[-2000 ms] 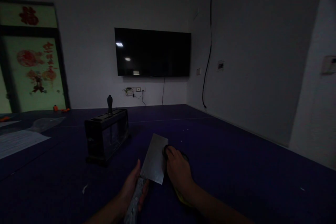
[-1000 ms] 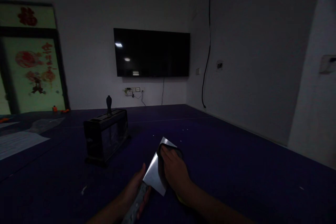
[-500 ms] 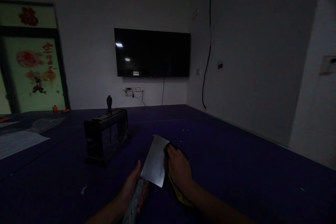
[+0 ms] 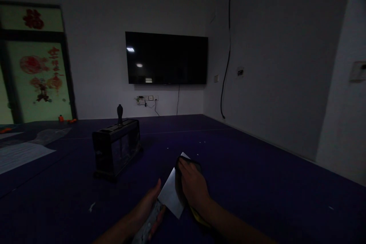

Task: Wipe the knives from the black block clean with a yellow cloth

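Observation:
My left hand (image 4: pixel 150 204) is closed around the grey, mottled handle (image 4: pixel 145 228) of a cleaver. Its broad, shiny rectangular blade (image 4: pixel 170 194) tilts up and away from me. Against the blade's right part, my right hand (image 4: pixel 194 185) presses a dark cloth (image 4: pixel 197 164) with a yellow edge, and hides much of the metal. Left of both hands stands a black knife block (image 4: pixel 114 148) with see-through-looking sides. A single dark handle (image 4: pixel 120 113) sticks up from its top.
A purple surface (image 4: pixel 243 183) spreads under everything, with small white scraps on it. Paper sheets (image 4: pixel 23 155) and a clear plastic bag (image 4: pixel 51 134) lie at the left. Small orange items (image 4: pixel 61 118) sit farther back. A television (image 4: pixel 167 59) hangs on the far wall.
My right hand and the cloth have slid leftward across the blade, covering more of it. The cleaver has shifted slightly right and lower. The knife block stays put.

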`<state>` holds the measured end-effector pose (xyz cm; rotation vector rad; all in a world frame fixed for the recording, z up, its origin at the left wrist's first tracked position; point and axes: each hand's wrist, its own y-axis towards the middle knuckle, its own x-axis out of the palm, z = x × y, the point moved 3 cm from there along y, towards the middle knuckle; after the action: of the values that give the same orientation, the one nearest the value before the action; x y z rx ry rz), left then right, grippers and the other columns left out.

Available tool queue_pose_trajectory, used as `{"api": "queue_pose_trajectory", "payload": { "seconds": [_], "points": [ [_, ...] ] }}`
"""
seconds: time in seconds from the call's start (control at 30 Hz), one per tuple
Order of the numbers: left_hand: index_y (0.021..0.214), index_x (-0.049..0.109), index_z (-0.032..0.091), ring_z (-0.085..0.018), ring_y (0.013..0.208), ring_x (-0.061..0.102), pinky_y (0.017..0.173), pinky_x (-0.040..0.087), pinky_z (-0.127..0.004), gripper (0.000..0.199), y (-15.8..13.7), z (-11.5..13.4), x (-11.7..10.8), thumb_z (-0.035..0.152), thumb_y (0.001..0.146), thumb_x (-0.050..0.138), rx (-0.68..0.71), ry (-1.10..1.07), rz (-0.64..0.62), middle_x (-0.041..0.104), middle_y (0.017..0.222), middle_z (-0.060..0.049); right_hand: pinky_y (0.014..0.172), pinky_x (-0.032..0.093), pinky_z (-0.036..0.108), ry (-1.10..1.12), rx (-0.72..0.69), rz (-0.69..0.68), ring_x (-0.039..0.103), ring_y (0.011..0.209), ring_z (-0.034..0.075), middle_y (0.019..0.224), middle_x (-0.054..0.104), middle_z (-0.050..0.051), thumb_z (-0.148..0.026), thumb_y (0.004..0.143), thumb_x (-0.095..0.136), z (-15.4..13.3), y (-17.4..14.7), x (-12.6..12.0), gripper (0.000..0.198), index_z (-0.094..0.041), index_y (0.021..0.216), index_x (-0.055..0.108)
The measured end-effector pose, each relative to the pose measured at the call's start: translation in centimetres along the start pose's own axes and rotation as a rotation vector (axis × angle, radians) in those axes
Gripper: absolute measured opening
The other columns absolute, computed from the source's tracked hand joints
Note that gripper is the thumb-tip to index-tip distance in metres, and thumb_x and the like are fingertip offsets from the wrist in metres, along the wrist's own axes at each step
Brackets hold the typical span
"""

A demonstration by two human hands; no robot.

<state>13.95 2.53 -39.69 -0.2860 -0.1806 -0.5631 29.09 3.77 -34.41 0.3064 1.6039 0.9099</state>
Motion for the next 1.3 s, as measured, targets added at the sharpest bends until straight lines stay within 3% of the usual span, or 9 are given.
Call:
{"api": "queue_pose_trajectory", "payload": {
  "seconds": [0.3,0.6,0.83,1.13,1.3],
  "points": [
    [0.045,0.051,0.013,-0.009,0.022,0.039,0.023,0.021,-0.017,0.078,-0.5,0.3,0.3,0.083,0.068,0.024,0.022,0.061,0.015,0.042,0.032,-0.001,0.095,0.042,0.034,0.048,-0.052,0.041,0.051,0.11,0.02,0.132,0.051,0.005,-0.001,0.081,0.033,-0.3,0.0,-0.4,0.048,-0.014,0.123,0.054],
    [0.043,0.05,0.014,-0.01,0.021,0.039,0.022,0.021,-0.017,0.08,0.0,-0.4,-0.5,0.083,0.068,0.021,-0.027,-0.025,0.071,0.042,0.031,-0.001,0.094,0.042,0.035,0.137,0.155,0.021,0.05,0.114,0.021,0.128,0.054,0.008,-0.003,0.082,0.034,1.2,0.2,0.0,0.049,-0.016,0.125,0.052],
    [0.04,0.048,0.014,-0.01,0.022,0.039,0.022,0.024,-0.017,0.079,0.3,-0.4,-1.0,0.084,0.068,0.023,-0.014,-0.084,0.069,0.04,0.03,-0.001,0.097,0.04,0.035,0.225,0.207,0.041,0.05,0.115,0.021,0.13,0.053,0.009,-0.005,0.082,0.033,2.2,0.0,0.7,0.049,-0.014,0.125,0.053],
    [0.037,0.046,0.015,-0.01,0.022,0.038,0.023,0.021,-0.018,0.082,0.6,-0.5,-1.3,0.086,0.066,0.018,-0.031,-0.078,-0.034,0.038,0.029,-0.002,0.097,0.041,0.035,0.195,0.231,0.035,0.052,0.114,0.021,0.129,0.054,0.009,-0.005,0.083,0.033,2.3,-0.1,0.5,0.047,-0.014,0.124,0.054],
    [0.043,0.049,0.014,-0.009,0.023,0.038,0.025,0.026,-0.019,0.082,0.8,-0.9,-1.4,0.085,0.067,0.017,-0.061,-0.034,-0.083,0.042,0.032,-0.002,0.098,0.04,0.036,0.103,0.188,0.002,0.05,0.115,0.022,0.13,0.053,0.009,-0.003,0.084,0.033,1.9,0.1,0.0,0.046,-0.011,0.123,0.055]
  ]
}}
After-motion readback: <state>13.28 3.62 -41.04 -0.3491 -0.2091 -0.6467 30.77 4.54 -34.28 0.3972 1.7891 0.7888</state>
